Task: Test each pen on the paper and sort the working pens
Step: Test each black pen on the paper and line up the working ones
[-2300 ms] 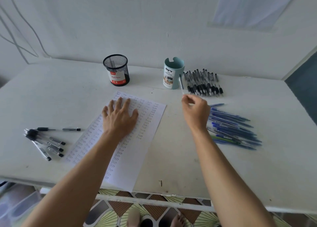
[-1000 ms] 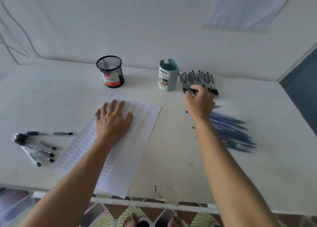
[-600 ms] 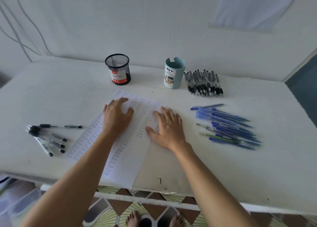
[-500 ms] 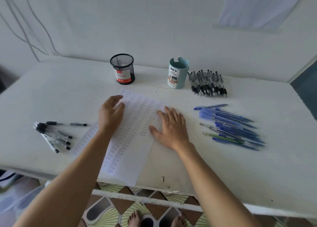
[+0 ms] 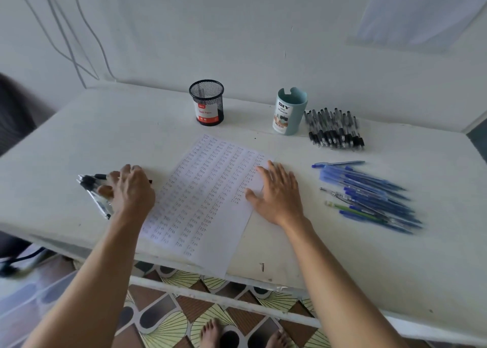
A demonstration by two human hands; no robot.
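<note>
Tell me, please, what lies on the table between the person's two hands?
In the head view, the scribbled test paper lies between the left hand and the right hand, which rests on its edge.

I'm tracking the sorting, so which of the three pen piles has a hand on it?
The small pile on the far left, under the left hand. The black row beside the teal cup and the blue pile on the right lie untouched.

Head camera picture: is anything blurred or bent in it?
Head view: the wide lens bows the table edges; the blue pens and the left hand at the small pen pile look smeared; light is soft, without glare.
</note>
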